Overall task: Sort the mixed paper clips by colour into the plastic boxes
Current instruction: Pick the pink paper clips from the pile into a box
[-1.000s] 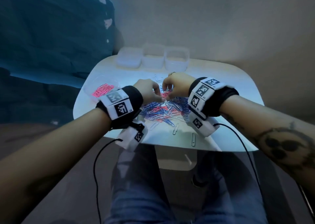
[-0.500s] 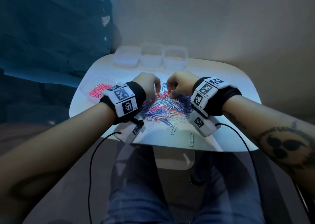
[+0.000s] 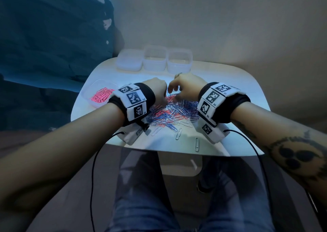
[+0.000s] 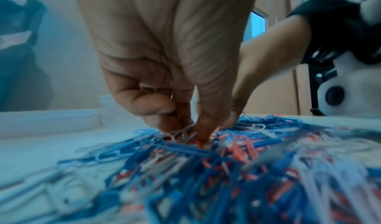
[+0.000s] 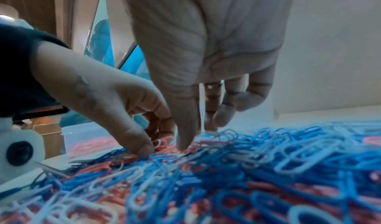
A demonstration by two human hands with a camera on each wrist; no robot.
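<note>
– Where are you set up?

– You're sitting at a small white table (image 3: 244, 83) with rounded corners, pushed towards a bare beige wall (image 3: 212, 19): an ordinary indoor room, more home or office than workshop.

– Evidence?

– Your jeans-clad knees (image 3: 141, 205) show under the table edge. A dark teal cloth (image 3: 44, 37) hangs at your left. The wrist views catch a wooden door or panel (image 5: 41, 7) and a bright window strip (image 4: 257, 25). Room type beyond that: cannot tell.
</note>
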